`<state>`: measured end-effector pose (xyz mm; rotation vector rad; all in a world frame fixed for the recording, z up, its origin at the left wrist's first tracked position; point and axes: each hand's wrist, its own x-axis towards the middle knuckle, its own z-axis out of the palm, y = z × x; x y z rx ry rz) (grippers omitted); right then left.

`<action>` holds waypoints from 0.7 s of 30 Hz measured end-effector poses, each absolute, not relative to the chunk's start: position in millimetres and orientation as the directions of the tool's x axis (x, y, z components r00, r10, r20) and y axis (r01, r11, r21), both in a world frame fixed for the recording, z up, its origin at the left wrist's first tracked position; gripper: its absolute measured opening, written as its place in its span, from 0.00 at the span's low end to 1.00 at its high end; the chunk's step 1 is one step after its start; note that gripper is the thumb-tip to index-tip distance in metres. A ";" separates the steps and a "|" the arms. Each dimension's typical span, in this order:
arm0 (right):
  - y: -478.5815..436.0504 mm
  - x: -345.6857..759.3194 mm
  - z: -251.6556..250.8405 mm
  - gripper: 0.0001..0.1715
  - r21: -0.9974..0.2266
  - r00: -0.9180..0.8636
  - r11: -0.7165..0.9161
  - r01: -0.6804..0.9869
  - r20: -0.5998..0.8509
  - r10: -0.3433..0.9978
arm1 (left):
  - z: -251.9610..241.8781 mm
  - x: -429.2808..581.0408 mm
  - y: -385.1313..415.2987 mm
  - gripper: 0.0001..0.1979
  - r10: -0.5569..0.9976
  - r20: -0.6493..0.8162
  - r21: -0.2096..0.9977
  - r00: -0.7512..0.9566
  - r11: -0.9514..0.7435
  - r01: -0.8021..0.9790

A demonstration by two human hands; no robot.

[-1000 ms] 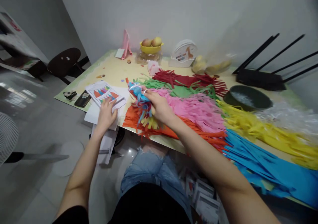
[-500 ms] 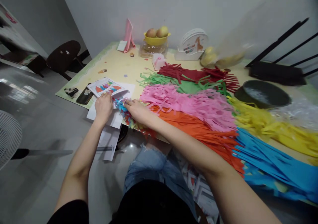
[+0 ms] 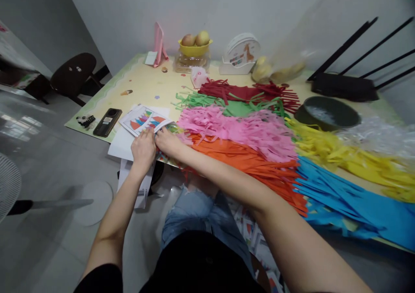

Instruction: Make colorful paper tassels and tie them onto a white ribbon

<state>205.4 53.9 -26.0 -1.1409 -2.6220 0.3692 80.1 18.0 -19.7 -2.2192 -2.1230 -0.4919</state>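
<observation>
A flat printed packet (image 3: 144,119) with a picture of coloured tassels lies on white paper sheets (image 3: 119,143) at the table's front left. My left hand (image 3: 143,148) is closed on its near edge, fingertips curled over. Right beside it, my right hand (image 3: 169,142) is closed at the packet's lower right corner, knuckles up. Its fingertips are partly hidden. Multicoloured paper strips (image 3: 167,158) show beneath my right hand at the table edge. Pink fringed tissue paper (image 3: 238,128) and orange fringed tissue paper (image 3: 246,156) lie just right of that hand.
A phone (image 3: 107,122) and a striped hair clip (image 3: 86,121) lie left of the papers. Red (image 3: 246,92), green (image 3: 240,107), yellow (image 3: 350,163) and blue (image 3: 356,198) fringed papers spread rightward. Behind stand a dark bowl (image 3: 327,113), a router (image 3: 343,86) and a yellow fruit basket (image 3: 195,49).
My two hands have come together at the packet's near edge. The multicoloured strips that showed between them are now mostly covered. The view has shifted slightly, and the phone is fully uncovered.
</observation>
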 end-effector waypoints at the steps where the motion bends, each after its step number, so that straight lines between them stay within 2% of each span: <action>1: 59.9 203.8 -30.5 0.18 -0.345 -0.660 0.657 0.670 0.129 0.740 | -22.2 82.1 15.8 0.24 0.967 0.254 0.193 0.015 -0.066 0.979; 4: 79.9 194.6 -40.1 0.12 -0.391 -0.644 0.637 0.665 0.132 0.753 | -27.0 91.2 10.2 0.24 0.964 0.264 0.183 -0.028 -0.021 0.983; 8: 92.4 182.1 -47.3 0.19 -0.413 -0.621 0.604 0.681 0.112 0.776 | -24.5 92.7 9.1 0.25 0.965 0.247 0.180 -0.084 0.040 0.983; 13: 83.5 197.3 -48.9 0.15 -0.385 -0.611 0.575 0.722 0.035 0.791 | -8.0 29.3 49.9 0.23 0.983 0.135 0.294 0.121 -0.157 0.943; 17: 70.7 212.2 -45.1 0.21 -0.363 -0.640 0.606 0.708 0.032 0.767 | -8.2 -27.5 105.8 0.29 0.984 0.175 0.317 0.007 -0.063 0.946; 21: 66.5 208.4 -42.8 0.20 -0.314 -0.694 0.667 0.676 0.033 0.719 | -26.6 -44.4 133.8 0.27 0.994 0.113 0.340 -0.005 -0.034 0.940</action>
